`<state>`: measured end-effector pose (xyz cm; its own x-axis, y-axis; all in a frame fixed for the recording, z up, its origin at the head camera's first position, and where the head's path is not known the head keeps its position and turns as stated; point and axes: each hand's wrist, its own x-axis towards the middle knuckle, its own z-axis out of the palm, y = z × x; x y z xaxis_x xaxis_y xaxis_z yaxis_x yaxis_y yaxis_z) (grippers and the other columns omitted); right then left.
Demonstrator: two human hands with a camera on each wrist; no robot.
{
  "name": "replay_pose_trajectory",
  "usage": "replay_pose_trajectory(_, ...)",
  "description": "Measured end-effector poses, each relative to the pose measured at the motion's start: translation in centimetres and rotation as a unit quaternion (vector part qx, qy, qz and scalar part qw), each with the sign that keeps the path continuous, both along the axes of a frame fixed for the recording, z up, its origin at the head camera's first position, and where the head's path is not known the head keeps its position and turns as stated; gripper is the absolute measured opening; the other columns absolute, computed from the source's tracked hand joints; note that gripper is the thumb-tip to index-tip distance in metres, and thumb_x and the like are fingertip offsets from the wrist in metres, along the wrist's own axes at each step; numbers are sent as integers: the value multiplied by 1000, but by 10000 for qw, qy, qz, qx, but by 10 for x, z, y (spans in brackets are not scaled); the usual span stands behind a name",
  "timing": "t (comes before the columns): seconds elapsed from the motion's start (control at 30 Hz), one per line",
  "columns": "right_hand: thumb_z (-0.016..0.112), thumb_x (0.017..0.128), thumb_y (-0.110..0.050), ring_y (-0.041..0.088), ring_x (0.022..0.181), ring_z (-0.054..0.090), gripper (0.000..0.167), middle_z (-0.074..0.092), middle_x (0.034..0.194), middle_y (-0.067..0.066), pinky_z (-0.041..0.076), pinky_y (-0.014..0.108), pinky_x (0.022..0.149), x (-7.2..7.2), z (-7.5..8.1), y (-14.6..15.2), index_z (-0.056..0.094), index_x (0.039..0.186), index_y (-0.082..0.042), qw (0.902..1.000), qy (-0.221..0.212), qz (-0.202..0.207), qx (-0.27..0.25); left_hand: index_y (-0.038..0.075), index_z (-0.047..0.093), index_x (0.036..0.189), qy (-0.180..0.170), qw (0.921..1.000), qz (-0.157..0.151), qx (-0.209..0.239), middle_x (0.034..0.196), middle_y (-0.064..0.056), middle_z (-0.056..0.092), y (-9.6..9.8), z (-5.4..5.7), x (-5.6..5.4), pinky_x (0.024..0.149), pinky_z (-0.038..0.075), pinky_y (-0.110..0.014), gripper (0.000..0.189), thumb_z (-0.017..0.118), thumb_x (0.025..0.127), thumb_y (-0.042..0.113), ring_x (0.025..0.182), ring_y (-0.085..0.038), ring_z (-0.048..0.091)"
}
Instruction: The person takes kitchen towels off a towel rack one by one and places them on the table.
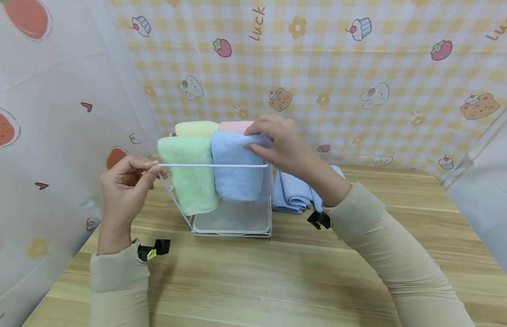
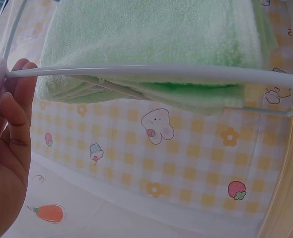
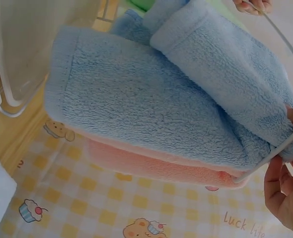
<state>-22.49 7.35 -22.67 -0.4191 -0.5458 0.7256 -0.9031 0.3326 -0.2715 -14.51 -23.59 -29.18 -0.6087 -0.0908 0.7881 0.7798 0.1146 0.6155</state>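
In the head view my left hand (image 1: pixel 124 190) pinches the front left corner of a white wire rack (image 1: pixel 204 165) between thumb and fingers. A blue towel (image 1: pixel 238 181) hangs folded over the rack; my right hand (image 1: pixel 283 143) pinches its upper right edge. Beside it on the left hangs a light green towel (image 1: pixel 194 181). Behind these are a yellow towel (image 1: pixel 196 129) and a pink towel (image 1: pixel 235 126). The right wrist view shows the blue towel's (image 3: pixel 136 99) two layers spread apart, with the pink towel (image 3: pixel 171 166) close behind.
A white tray (image 1: pixel 233 220) forms the rack's bottom. Folded blue cloths (image 1: pixel 294 190) lie right of the rack, partly behind my right forearm. The wooden table (image 1: pixel 253 277) meets a patterned curtain (image 1: pixel 318 122) at the back and white sheets at the sides.
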Motion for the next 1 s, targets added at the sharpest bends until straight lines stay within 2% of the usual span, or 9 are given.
replay_pose_trajectory(0.4, 80, 81, -1, 22, 90, 70, 15, 72, 97, 12, 58, 34, 80, 4, -1, 1, 72, 94, 0, 9984, 398, 76, -397, -21, 62, 88, -58, 10000, 35, 49, 78, -5, 74, -1, 1, 0, 48, 41, -17, 13, 70, 86, -10, 60, -9, 65)
replay_pose_trajectory(0.57, 80, 80, 1, 21, 87, 67, 15, 71, 96, 13, 56, 29, 77, 3, 1, 4, 71, 93, 1, 9978, 346, 163, -546, -21, 62, 88, -76, 10000, 20, 56, 78, -5, 74, -1, 0, 0, 48, 41, -16, 13, 69, 86, -10, 60, -8, 65)
replay_pose_trajectory(0.77, 79, 81, 3, 16, 79, 59, 14, 69, 95, 13, 46, 19, 67, 0, 3, 8, 70, 92, 2, 9960, 279, 349, -779, -22, 61, 87, -73, 10000, 29, 41, 78, -4, 74, 0, 1, 1, 48, 41, -17, 15, 70, 86, -10, 61, -8, 65)
replay_pose_trajectory(1.0, 79, 80, 4, 16, 77, 58, 15, 69, 93, 14, 45, 17, 65, -2, 3, 8, 71, 92, 3, 9944, 296, 293, -968, -21, 62, 87, -56, 10000, 0, 52, 78, -5, 74, -1, 1, 1, 47, 41, -17, 14, 70, 86, -10, 61, -9, 66)
